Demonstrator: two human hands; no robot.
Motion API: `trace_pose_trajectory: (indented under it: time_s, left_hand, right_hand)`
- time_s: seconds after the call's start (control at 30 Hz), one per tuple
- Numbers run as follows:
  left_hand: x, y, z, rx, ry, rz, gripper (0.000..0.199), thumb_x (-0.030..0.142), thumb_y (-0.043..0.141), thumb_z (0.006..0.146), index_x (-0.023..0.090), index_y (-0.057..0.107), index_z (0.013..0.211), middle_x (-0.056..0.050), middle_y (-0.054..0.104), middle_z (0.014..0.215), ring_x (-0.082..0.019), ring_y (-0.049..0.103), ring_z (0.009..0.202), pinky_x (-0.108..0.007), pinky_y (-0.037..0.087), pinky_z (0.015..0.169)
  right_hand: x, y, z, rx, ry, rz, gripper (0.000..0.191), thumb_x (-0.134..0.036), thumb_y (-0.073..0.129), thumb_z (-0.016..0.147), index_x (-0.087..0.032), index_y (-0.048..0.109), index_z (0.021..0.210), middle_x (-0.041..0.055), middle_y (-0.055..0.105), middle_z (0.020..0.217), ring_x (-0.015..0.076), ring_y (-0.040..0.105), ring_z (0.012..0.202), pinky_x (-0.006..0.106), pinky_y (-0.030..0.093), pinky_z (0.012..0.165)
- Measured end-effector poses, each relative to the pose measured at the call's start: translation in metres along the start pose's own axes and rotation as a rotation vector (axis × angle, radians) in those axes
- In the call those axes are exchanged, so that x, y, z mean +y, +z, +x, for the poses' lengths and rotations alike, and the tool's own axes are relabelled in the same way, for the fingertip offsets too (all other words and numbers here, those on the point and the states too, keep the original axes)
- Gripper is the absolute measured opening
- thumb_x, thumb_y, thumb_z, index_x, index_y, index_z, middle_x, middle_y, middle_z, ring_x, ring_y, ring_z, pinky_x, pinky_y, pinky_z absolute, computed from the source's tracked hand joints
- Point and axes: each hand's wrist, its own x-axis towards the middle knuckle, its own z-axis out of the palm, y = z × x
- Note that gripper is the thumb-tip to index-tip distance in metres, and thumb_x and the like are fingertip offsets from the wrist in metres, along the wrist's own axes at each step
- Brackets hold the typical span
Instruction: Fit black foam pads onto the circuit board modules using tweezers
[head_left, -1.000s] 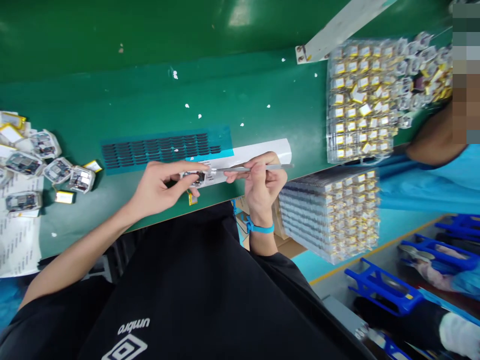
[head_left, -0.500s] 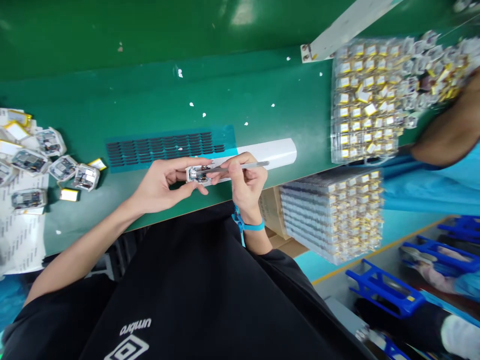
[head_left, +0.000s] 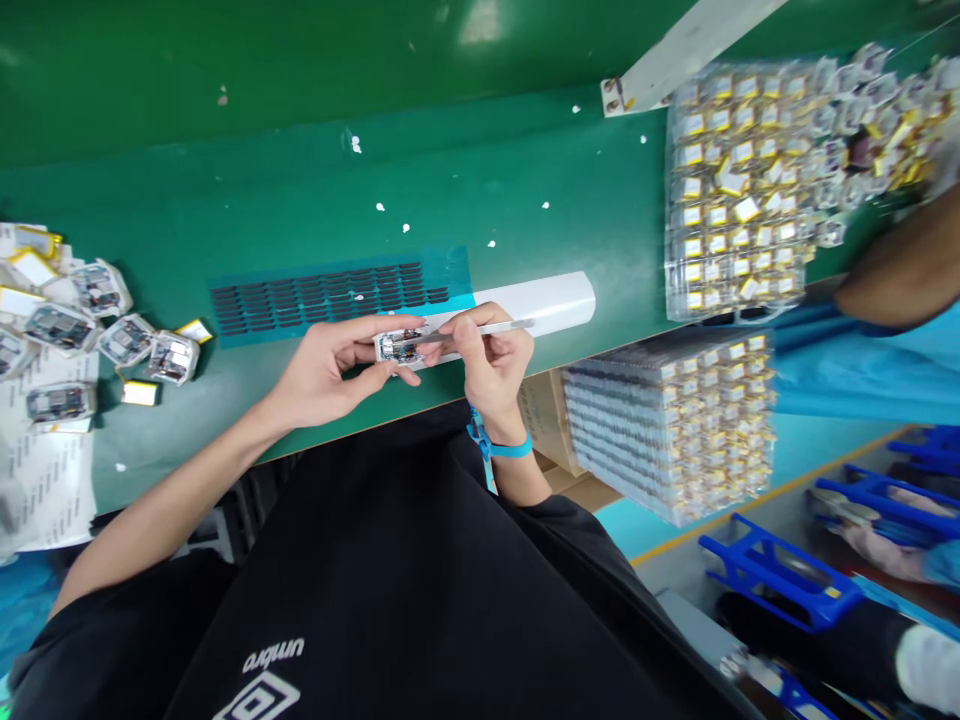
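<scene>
My left hand (head_left: pixel 326 375) holds a small white-cased device (head_left: pixel 396 347) between its thumb and fingers, with the circuit board inside facing up. In my right hand (head_left: pixel 491 365) is a pair of metal tweezers (head_left: pixel 508 326), pinched by thumb and fingers, their tip over the device's open inside. The right fingertips touch or nearly touch the device's right end. Under the right hand a white curved piece (head_left: pixel 555 300) lies on the green table. Behind my hands is a blue sheet (head_left: pixel 448 265) with rows of dark strips (head_left: pixel 315 298).
Several open devices (head_left: pixel 60 325) and battery packs (head_left: pixel 139 392) lie at the left on printed paper (head_left: pixel 52 490). Clear trays of yellow-edged packs (head_left: pixel 731 215) stand at the right, with more trays stacked (head_left: pixel 675 430) beyond the table edge. Another person's arm (head_left: pixel 900 265) is at far right.
The view has shifted slightly. Both hands keep nearly the same pose on the device and tweezers.
</scene>
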Motion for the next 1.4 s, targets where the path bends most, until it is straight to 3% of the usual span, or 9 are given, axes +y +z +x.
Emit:
trace_pose_trajectory:
  time_s: [0.1,0.23,0.43,0.77,0.97,1.07,1.23,1.3,1.4]
  left_hand:
    - [0.0,0.0,0.0,0.01,-0.017,0.011,0.042,0.023,0.077,0.095,0.015,0.075,0.136,-0.015,0.081,0.127,-0.024,0.085,0.086,-0.038,0.071,0.089]
    - [0.001,0.001,0.0,0.009,-0.03,0.026,0.044,0.025,0.077,0.095,0.014,0.074,0.137,-0.014,0.083,0.119,-0.024,0.085,0.087,-0.038,0.071,0.089]
    - [0.005,0.001,0.001,0.02,-0.034,0.061,0.044,0.025,0.077,0.095,0.013,0.073,0.137,-0.014,0.085,0.112,-0.025,0.086,0.087,-0.037,0.071,0.087]
    - [0.005,0.002,0.0,0.035,-0.03,0.038,0.045,0.026,0.079,0.094,0.014,0.074,0.137,-0.014,0.084,0.119,-0.025,0.086,0.087,-0.037,0.072,0.087]
    - [0.002,0.0,-0.002,0.085,-0.057,0.071,0.035,0.034,0.072,0.101,0.015,0.079,0.13,-0.011,0.086,0.1,-0.026,0.086,0.082,-0.035,0.07,0.08]
    - [0.002,-0.001,-0.002,0.085,-0.064,0.126,0.032,0.033,0.071,0.101,0.015,0.081,0.125,-0.01,0.086,0.097,-0.025,0.085,0.076,-0.033,0.067,0.071]
    - [0.002,-0.001,-0.001,0.062,-0.01,0.259,0.037,0.036,0.064,0.105,0.015,0.077,0.133,-0.006,0.084,0.079,-0.016,0.072,0.053,-0.024,0.042,0.044]
    - [0.004,-0.002,0.0,0.059,0.048,0.343,0.035,0.036,0.063,0.105,0.016,0.077,0.131,-0.006,0.085,0.082,-0.015,0.072,0.056,-0.025,0.044,0.047]
    - [0.012,-0.003,0.006,0.026,0.128,0.574,0.027,0.035,0.06,0.105,0.02,0.08,0.115,-0.005,0.086,0.092,-0.017,0.075,0.065,-0.026,0.051,0.058]
  right_hand:
    - [0.0,0.0,0.0,0.004,0.005,-0.032,0.038,-0.058,0.07,0.101,-0.023,0.067,0.087,-0.0036,0.077,0.066,0.0124,0.075,0.052,0.024,0.067,0.056]
    - [0.002,0.0,-0.001,0.016,0.018,-0.083,0.043,-0.064,0.068,0.1,-0.023,0.067,0.086,-0.0027,0.077,0.066,0.0134,0.074,0.052,0.025,0.067,0.056]
    - [0.003,0.004,-0.001,0.039,-0.012,-0.052,0.039,-0.06,0.068,0.102,-0.023,0.067,0.088,-0.0033,0.077,0.066,0.0129,0.074,0.052,0.025,0.067,0.056]
    - [0.002,0.006,-0.004,0.057,-0.036,-0.058,0.037,-0.057,0.067,0.103,-0.024,0.067,0.088,-0.0034,0.077,0.067,0.012,0.074,0.053,0.024,0.068,0.058]
    - [0.003,0.01,-0.008,0.03,-0.05,-0.049,0.032,-0.052,0.067,0.105,-0.023,0.069,0.09,-0.0032,0.076,0.068,0.0121,0.074,0.053,0.024,0.067,0.056]
    - [0.005,0.009,-0.011,0.089,-0.067,-0.086,0.035,-0.055,0.066,0.104,-0.024,0.07,0.088,-0.0035,0.073,0.064,0.0137,0.074,0.052,0.027,0.065,0.054]
    - [0.0,-0.023,0.0,0.28,-0.26,-0.121,0.034,-0.052,0.067,0.105,-0.025,0.073,0.086,-0.0027,0.074,0.067,0.0167,0.076,0.058,0.032,0.064,0.058]
    - [-0.004,-0.043,0.011,0.203,-0.274,-0.241,0.025,-0.045,0.066,0.106,-0.027,0.08,0.095,-0.0017,0.08,0.079,0.0168,0.08,0.071,0.034,0.065,0.07]
    - [-0.007,-0.068,0.03,-0.041,-0.277,-0.391,0.02,-0.036,0.065,0.108,-0.031,0.084,0.109,-0.0003,0.085,0.099,0.0173,0.081,0.089,0.035,0.063,0.083]
